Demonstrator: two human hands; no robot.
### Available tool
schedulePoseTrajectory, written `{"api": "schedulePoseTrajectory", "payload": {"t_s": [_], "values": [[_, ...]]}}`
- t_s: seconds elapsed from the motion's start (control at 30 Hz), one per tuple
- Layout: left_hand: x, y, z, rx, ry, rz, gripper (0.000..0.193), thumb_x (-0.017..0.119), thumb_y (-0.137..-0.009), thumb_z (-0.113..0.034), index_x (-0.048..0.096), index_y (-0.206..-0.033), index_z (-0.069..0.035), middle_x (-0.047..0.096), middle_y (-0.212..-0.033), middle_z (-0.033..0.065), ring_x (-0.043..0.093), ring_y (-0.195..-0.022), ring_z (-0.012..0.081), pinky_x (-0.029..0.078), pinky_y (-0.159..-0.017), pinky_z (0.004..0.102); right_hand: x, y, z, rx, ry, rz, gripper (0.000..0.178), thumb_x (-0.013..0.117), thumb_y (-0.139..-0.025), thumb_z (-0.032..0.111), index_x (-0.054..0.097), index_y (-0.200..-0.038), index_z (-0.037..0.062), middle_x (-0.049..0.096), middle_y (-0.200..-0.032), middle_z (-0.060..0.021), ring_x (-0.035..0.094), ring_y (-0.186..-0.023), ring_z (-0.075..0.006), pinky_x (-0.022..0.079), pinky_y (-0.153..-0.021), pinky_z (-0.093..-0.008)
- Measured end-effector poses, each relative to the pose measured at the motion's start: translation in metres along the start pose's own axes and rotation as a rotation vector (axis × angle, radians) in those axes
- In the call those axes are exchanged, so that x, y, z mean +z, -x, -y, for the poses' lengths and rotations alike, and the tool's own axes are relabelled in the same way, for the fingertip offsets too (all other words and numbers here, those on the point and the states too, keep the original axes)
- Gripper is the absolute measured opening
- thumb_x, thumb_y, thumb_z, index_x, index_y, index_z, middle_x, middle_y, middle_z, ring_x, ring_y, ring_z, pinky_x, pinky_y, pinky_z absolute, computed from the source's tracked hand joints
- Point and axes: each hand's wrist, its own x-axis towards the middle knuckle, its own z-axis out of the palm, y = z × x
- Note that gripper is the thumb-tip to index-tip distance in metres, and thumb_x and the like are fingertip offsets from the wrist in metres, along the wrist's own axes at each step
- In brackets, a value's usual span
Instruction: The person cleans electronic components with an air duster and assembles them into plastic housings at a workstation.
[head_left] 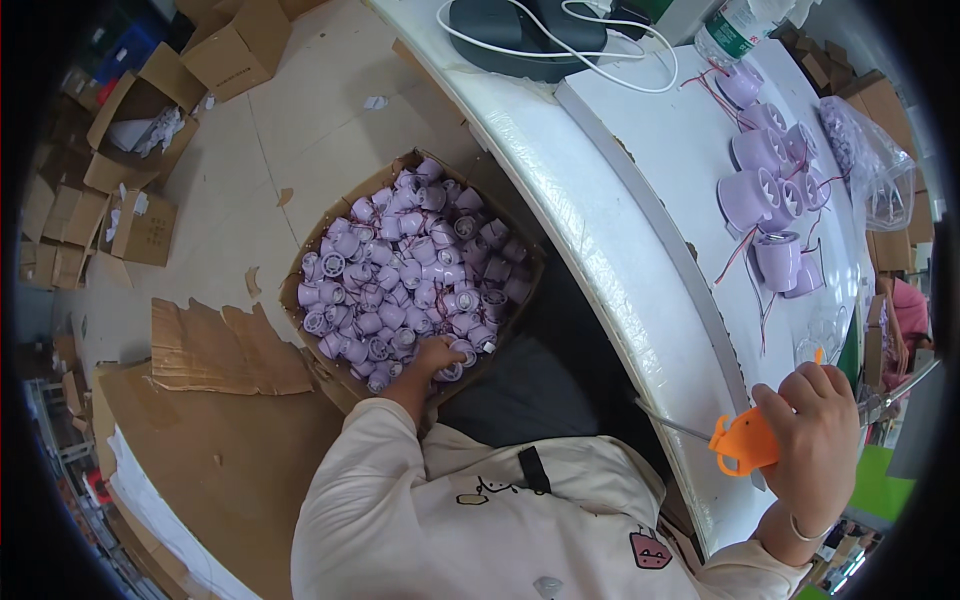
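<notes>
Left hand (436, 355) reached into the brown cardboard box (300, 268) of lilac plastic parts (400, 270) at frame centre, fingers curled on one, while right hand (815, 420) gripped an orange-handled tool (745, 442) over the white counter (560, 190), lower right.

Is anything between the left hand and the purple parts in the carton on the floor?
Nothing visible. The left hand is already down in the cardboard carton, resting on the purple plastic parts at its near edge. The right hand holds an orange tool up at the white table.
</notes>
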Motion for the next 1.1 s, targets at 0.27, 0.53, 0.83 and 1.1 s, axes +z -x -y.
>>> {"api": "schedulePoseTrajectory", "payload": {"t_s": [0.27, 0.53, 0.83, 1.1], "values": [[0.014, 0.013, -0.049, -0.071, -0.505, -0.017, 0.067, 0.071, -0.061, -0.053, 0.069, -0.1, 0.001, 0.069, -0.099, 0.02, 0.062, -0.1, 0.039, 0.039, -0.099, 0.0464, 0.007, -0.005, -0.002, -0.02, -0.004, 0.007, 0.046, 0.073, -0.044, 0.003, 0.065, -0.089, 0.0062, 0.048, -0.072, -0.0052, 0.053, -0.077, -0.0242, 0.043, -0.075, -0.04], [0.039, 0.027, -0.032, -0.029, -0.291, -0.282, 0.065, 0.078, -0.061, -0.046, 0.067, -0.104, 0.001, 0.064, -0.103, 0.024, 0.048, -0.113, 0.0412, 0.043, -0.097, 0.0405, 0.01, -0.011, -0.003, -0.025, 0.015, 0.011, 0.045, 0.073, -0.044, 0.004, 0.064, -0.088, 0.0065, 0.047, -0.071, -0.0049, 0.052, -0.076, -0.024, 0.043, -0.074, -0.0393], [0.046, -0.003, 0.006, -0.038, 0.554, -0.04, 0.037, 0.078, -0.069, -0.01, 0.066, -0.103, 0.0, 0.066, -0.097, 0.0091, 0.063, -0.085, 0.018, 0.05, -0.074, 0.0303, 0.009, -0.013, -0.003, -0.014, -0.002, 0.032, 0.046, 0.074, -0.042, 0.006, 0.065, -0.087, 0.007, 0.048, -0.071, -0.0042, 0.052, -0.076, -0.0234, 0.043, -0.073, -0.0386], [0.018, 0.02, 0.016, -0.08, 0.876, 0.006, 0.044, 0.082, -0.067, -0.019, 0.069, -0.107, -0.005, 0.069, -0.09, 0.0079, 0.064, -0.085, 0.0204, 0.05, -0.077, 0.0324, 0.01, -0.014, -0.004, -0.025, 0.003, 0.052, 0.047, 0.076, -0.042, 0.007, 0.064, -0.087, 0.008, 0.05, -0.073, -0.0042, 0.053, -0.078, -0.0235, 0.044, -0.076, -0.0399]]}}
